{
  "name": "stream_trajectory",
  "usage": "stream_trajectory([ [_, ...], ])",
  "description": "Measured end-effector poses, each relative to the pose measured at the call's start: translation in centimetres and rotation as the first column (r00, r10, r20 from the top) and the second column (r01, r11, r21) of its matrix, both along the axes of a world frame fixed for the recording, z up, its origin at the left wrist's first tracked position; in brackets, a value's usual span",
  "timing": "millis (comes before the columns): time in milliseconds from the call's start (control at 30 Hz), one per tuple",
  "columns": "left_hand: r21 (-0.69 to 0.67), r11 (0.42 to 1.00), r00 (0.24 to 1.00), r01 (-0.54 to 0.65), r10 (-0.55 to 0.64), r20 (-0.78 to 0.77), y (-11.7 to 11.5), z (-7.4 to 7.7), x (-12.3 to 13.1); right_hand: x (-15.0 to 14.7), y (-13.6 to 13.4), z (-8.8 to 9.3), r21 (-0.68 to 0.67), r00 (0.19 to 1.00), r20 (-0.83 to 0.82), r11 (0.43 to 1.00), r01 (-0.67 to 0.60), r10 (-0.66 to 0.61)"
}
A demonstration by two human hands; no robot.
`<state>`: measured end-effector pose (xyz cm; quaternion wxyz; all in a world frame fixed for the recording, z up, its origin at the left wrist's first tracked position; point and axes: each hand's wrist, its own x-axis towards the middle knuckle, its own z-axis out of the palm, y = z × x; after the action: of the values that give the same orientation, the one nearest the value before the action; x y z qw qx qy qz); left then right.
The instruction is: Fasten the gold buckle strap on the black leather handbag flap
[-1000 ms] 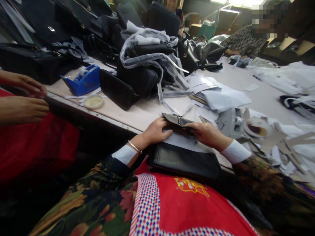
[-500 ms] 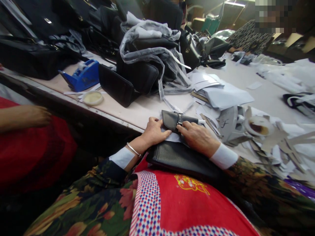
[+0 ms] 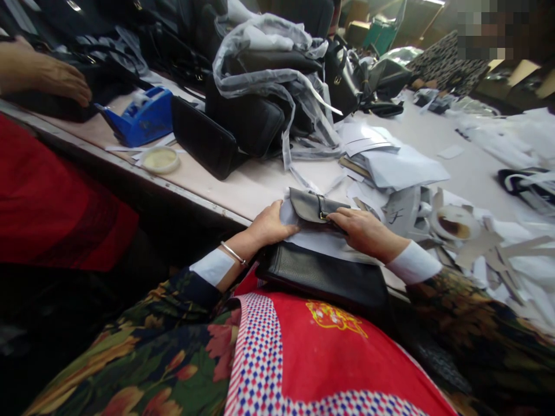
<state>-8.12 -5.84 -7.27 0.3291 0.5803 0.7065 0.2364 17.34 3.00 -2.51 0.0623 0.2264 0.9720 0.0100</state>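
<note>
A small dark grey leather flap purse with a metal clasp lies on white paper at the table's near edge. My left hand grips its left end together with the paper, fingers curled. My right hand presses on its right end by the clasp, fingers closed over it. A larger black leather bag rests just below, partly on my lap against the table edge.
A pile of black bags in clear plastic fills the far left of the table. A blue tape dispenser, a small round tin, stacked papers and card scraps lie around. Another person's hand reaches in at upper left.
My right hand slid from the purse's middle to its right end by the clasp. The neighbour's hand rose from their lap onto the bags at upper left. The view tilted slightly.
</note>
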Motion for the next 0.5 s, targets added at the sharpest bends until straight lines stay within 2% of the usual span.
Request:
stream_trajectory([
  [200,-0.019,1.000,1.000,0.006,-0.007,-0.022,0.2,0.1,0.0,0.0,0.9,0.9,-0.110,0.998,0.022,0.993,-0.051,0.054],
  [500,-0.009,1.000,1.000,0.005,-0.005,-0.015,0.1,-0.2,0.1,0.9,-0.6,0.3,-0.029,0.979,0.113,0.985,-0.167,0.169],
])
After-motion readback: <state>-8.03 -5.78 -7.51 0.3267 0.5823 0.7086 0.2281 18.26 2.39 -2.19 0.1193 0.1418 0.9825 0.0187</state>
